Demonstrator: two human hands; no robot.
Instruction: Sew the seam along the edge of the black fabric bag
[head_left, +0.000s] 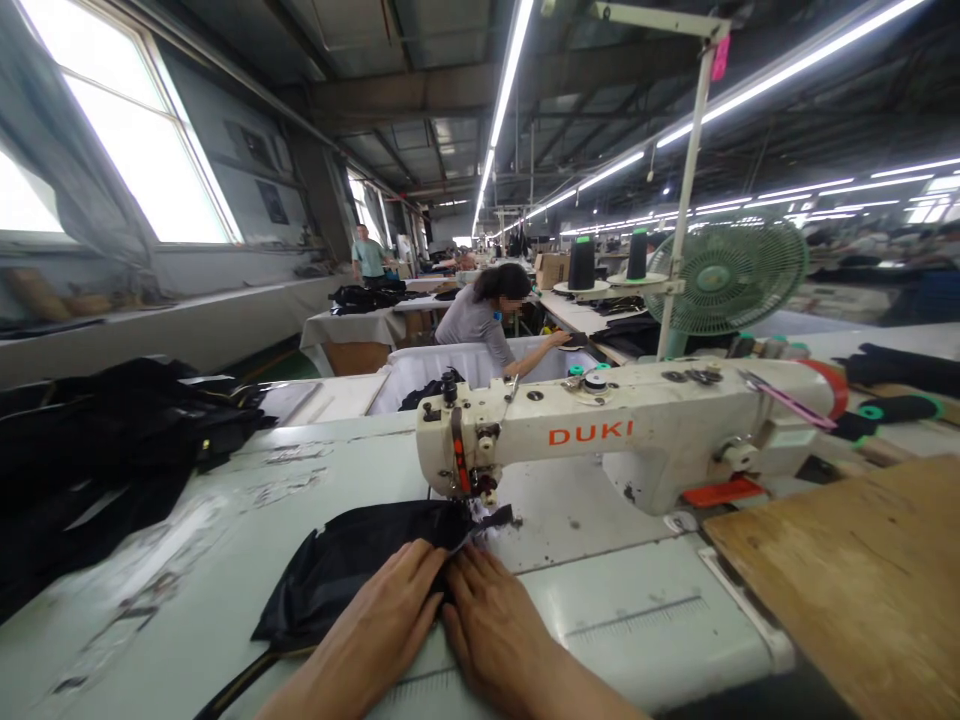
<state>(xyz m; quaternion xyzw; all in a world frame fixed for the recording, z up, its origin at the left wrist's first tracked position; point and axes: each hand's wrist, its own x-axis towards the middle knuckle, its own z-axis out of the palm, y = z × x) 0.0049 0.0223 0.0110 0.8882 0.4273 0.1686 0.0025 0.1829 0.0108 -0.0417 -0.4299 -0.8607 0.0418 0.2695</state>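
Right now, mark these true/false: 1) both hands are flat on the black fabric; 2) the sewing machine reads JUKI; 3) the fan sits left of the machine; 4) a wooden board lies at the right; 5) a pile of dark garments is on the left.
1) True: the left hand and right hand press side by side on the black fabric, just before the needle.
2) False: the sewing machine reads DUKI in orange.
3) False: the green fan stands behind the machine, to the right.
4) True: wooden board.
5) True: pile of dark garments.
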